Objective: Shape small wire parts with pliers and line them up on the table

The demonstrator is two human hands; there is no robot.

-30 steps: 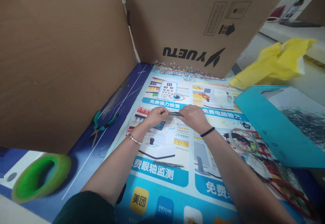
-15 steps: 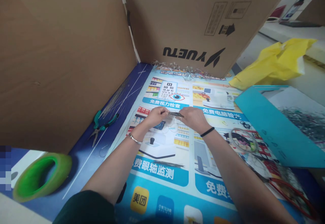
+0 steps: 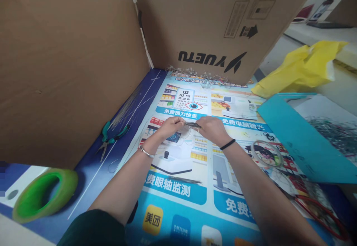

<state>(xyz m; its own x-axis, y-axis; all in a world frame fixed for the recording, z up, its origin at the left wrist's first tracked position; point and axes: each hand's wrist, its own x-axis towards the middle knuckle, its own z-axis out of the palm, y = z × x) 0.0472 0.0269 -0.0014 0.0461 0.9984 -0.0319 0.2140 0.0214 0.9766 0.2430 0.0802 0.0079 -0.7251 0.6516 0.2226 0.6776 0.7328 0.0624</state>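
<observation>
The left hand (image 3: pixel 170 125) and the right hand (image 3: pixel 210 127) meet above the middle of a printed poster (image 3: pixel 178 201) that covers the counter. Each grip is narrow, with the fingertips pinched on one end of a thin dark metal strip (image 3: pixel 192 125). The strip spans the short gap between the two grips and lies roughly level, just above the poster. Something clear and rounded shows directly below the grips, but what it is cannot be told. A silver bracelet (image 3: pixel 145 151) sits on the left wrist, and a black band (image 3: pixel 227 144) sits on the right wrist. To the left of the grips, near a cardboard panel (image 3: pixel 69 64), teal-handled pliers (image 3: pixel 110 136) lie on the counter beside a bundle of thin wires (image 3: pixel 128 106). Further left and nearer the person stands a green tape roll (image 3: pixel 41 196). Beyond the grips stands a large cardboard box (image 3: pixel 223 23), with a line of small metal scraps (image 3: pixel 200 75) along its base. To the right of the grips lies a ring of clear tape (image 3: pixel 266 153), and past it a blue tray (image 3: pixel 295 138). A yellow bag (image 3: pixel 301 69) lies beyond the tray. Red-handled scissors (image 3: pixel 320 210) rest at the right, nearer the person than the grips.
</observation>
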